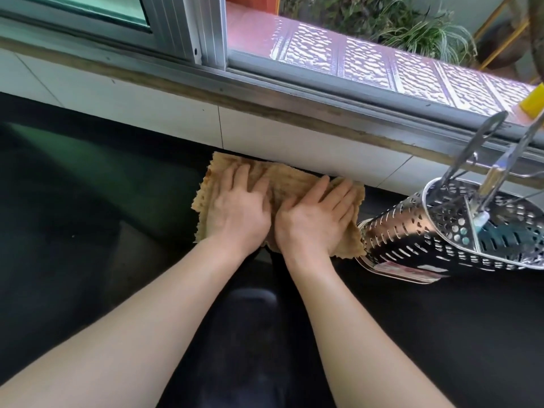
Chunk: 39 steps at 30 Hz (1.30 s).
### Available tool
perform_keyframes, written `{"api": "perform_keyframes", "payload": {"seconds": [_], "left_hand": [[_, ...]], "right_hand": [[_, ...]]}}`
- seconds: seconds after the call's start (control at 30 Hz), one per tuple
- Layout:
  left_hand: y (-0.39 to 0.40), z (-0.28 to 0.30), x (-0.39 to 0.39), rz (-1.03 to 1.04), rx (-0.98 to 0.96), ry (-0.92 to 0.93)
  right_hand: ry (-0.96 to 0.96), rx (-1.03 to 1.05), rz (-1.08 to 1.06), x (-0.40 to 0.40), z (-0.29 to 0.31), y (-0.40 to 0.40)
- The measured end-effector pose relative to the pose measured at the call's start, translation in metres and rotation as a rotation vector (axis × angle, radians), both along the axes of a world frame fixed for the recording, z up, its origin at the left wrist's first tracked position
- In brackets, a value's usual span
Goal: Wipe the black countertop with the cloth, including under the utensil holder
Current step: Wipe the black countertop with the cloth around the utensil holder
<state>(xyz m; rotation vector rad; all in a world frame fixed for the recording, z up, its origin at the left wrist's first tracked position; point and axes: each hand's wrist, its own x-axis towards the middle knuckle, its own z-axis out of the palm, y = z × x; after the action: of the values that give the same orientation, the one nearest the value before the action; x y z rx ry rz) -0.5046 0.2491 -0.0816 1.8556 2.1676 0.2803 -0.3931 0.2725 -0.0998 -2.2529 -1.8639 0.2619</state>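
A tan, frayed cloth lies flat on the black countertop, close to the white tiled back wall. My left hand presses palm-down on the cloth's left half, fingers spread. Beside it, my right hand presses flat on the right half. A perforated steel utensil holder stands just right of the cloth, its base nearly touching the cloth's right edge. Metal utensil handles stick up out of it.
The white tiled wall and a sliding window frame run along the back of the counter. A yellow-capped item rests on the sill at the right. Bare countertop stretches to the left and toward the front.
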Motion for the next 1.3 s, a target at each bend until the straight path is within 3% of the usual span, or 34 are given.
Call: {"api": "perform_keyframes", "payload": {"seconds": [0.17, 0.67, 0.93, 1.3], "left_hand": [[0.0, -0.018, 0.014, 0.074, -0.003, 0.093], [0.015, -0.021, 0.006, 0.008, -0.112, 0.206], [-0.054, -0.018, 0.003, -0.084, -0.123, 0.239], [-0.182, -0.015, 0.015, -0.114, -0.146, 0.194]], "right_hand": [[-0.032, -0.133, -0.009, 0.003, -0.007, -0.002], [-0.088, -0.143, 0.016, -0.002, -0.008, 0.015], [-0.11, -0.095, 0.147, 0.002, -0.008, -0.057], [-0.128, -0.148, 0.058, 0.013, -0.001, -0.193]]}}
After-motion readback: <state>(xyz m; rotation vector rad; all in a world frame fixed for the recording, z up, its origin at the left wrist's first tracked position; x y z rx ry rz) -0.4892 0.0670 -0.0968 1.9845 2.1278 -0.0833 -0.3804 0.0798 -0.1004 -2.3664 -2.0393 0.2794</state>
